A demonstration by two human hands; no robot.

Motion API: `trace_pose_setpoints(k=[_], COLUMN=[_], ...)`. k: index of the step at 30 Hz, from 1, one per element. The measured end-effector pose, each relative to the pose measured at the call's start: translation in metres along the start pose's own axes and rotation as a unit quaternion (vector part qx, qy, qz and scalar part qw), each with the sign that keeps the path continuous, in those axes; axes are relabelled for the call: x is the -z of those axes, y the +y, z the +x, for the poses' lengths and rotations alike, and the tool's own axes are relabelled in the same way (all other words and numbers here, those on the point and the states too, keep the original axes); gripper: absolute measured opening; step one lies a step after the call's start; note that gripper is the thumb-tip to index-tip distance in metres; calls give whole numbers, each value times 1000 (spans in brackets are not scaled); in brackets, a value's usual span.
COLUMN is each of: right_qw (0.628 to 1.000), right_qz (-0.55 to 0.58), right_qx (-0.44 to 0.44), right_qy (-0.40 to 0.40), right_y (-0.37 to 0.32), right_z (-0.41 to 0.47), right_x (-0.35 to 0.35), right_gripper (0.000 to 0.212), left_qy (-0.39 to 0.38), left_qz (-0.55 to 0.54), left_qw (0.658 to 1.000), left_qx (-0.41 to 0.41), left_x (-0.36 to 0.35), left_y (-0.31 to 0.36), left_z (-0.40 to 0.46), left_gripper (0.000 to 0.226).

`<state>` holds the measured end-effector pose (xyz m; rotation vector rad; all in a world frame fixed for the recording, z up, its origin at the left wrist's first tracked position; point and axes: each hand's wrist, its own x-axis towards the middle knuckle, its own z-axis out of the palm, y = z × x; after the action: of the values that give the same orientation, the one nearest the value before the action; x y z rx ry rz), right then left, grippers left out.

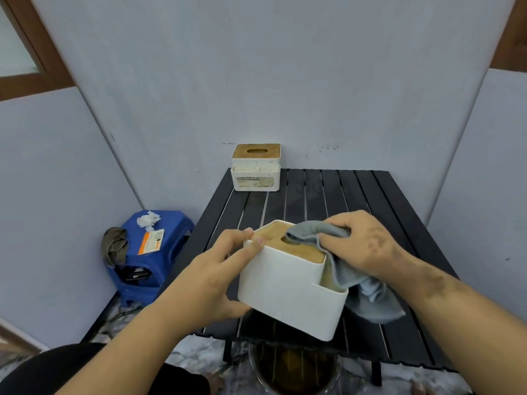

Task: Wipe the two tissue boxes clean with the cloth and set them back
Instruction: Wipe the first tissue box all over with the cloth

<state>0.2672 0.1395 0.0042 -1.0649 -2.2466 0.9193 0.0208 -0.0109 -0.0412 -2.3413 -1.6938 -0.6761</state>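
While near tissue box (288,292) is gripped by left hand (225,269) at left side, tilted, grey cloth (350,269) is pressed on wooden lid (296,246) by right hand (362,243), fingers curled round cloth.

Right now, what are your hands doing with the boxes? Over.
Left hand grips near box, tilted off the table. Right hand presses cloth on its wooden lid. Far box waits by the wall. Nothing blocking.

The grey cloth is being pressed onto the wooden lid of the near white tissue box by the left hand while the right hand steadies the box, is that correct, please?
Not quite: the hands are swapped. In the head view the right hand presses the grey cloth onto the wooden lid of the near white tissue box, while the left hand steadies the box.
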Motion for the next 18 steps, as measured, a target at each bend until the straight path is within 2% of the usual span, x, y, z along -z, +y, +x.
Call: trace_pose_setpoints(k=[2, 5, 7, 9, 11, 15, 18], right_qw=[1000, 996, 995, 994, 995, 995, 993], right_qz=[26, 66, 47, 37, 27, -62, -84], right_qx=[-15, 51, 88, 91, 66, 2, -61], right_qy=[8, -22, -31, -52, -75, -78, -64], right_y=[6, -13, -28, -38, -41, -28, 4], right_z=[5, -1, -2, 3, 12, 42, 60], right_x=[-1, -12, -20, -24, -24, -25, -15], right_gripper=[20, 24, 21, 19, 17, 8, 19], left_qy=[-9, -16, -16, -10, -6, -14, -21], left_qz=[-1, 14, 22, 27, 31, 37, 47], left_qw=[1000, 1000, 1000, 1000, 999, 999, 999], left_qx=[3, 9, 8, 4, 3, 9, 14], left_x=[-1, -1, -1, -1, -1, 1, 5], left_y=[4, 7, 8, 9, 11, 16, 19], left_z=[0, -2, -4, -5, -6, -4, 2], left_gripper=[112, 115, 115, 113, 112, 111, 110])
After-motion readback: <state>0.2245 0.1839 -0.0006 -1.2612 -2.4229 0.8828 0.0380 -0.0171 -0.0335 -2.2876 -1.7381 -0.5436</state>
